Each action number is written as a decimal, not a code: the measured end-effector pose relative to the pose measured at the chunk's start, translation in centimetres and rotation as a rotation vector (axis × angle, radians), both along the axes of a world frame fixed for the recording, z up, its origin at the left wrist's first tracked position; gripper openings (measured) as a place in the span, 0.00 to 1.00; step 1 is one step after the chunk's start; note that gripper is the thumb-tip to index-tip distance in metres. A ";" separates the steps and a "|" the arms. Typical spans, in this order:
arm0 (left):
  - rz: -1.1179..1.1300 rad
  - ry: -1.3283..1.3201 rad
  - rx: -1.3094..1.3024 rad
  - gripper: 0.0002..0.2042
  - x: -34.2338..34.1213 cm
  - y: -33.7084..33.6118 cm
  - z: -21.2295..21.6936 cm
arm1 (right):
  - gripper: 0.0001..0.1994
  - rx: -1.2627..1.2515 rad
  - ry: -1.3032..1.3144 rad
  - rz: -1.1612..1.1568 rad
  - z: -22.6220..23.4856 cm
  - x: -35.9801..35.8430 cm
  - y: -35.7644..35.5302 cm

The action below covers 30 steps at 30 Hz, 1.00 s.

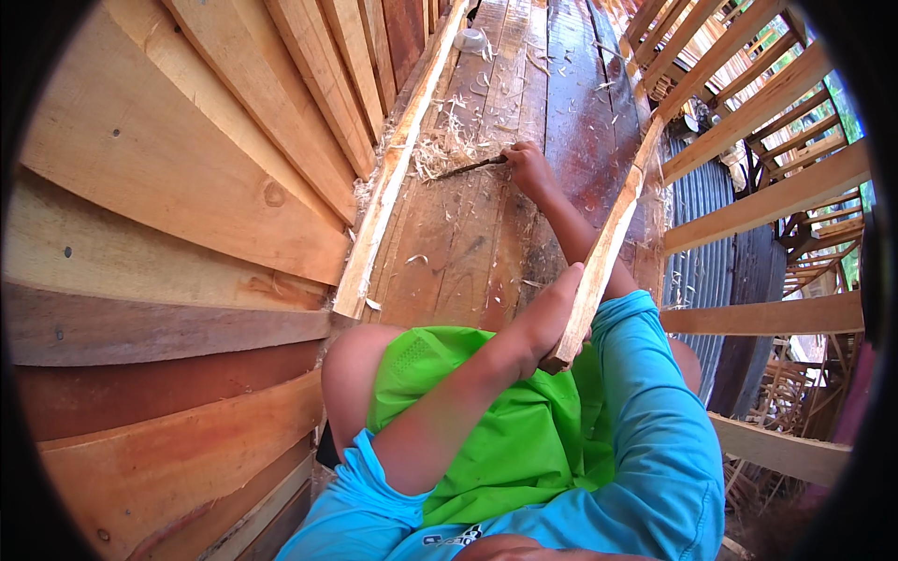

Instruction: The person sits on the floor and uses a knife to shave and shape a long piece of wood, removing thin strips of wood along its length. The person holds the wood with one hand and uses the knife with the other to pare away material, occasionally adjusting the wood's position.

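Note:
My left hand is wrapped round the near end of a long pale wooden strip, which runs up and away to the right over my right forearm. Its edges look uneven and shaved. Farther out, my right hand grips the handle of a knife with a dark, narrow blade. The blade points left, low over a heap of curled wood shavings, apart from the strip. Whether its tip touches the shavings or floor I cannot tell.
A second wooden strip lies along the left side of the plank floor. A plank wall closes the left; wooden slats stand on the right. A small pale container sits far ahead.

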<state>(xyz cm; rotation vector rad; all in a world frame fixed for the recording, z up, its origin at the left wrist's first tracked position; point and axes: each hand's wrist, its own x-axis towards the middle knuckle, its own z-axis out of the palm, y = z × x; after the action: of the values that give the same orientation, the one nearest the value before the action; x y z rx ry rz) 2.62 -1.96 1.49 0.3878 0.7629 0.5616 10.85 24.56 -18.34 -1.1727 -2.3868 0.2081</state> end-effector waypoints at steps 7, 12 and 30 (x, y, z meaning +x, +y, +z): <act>0.006 -0.008 0.011 0.26 0.1 -0.2 0.0 | 0.13 0.077 0.070 0.285 0.9 1.4 -4.0; 0.010 0.015 -0.014 0.26 -0.1 0.0 -0.6 | 0.14 0.058 0.010 0.653 1.8 -0.2 -10.7; -0.004 0.007 -0.007 0.26 0.2 0.0 -0.9 | 0.17 0.065 0.056 0.850 4.0 -1.9 -15.3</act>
<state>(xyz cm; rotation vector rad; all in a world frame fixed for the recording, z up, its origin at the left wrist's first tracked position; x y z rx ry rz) 2.81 -2.01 0.58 0.3848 0.7706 0.5540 8.94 9.29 -14.39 -0.0572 -2.6660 0.4147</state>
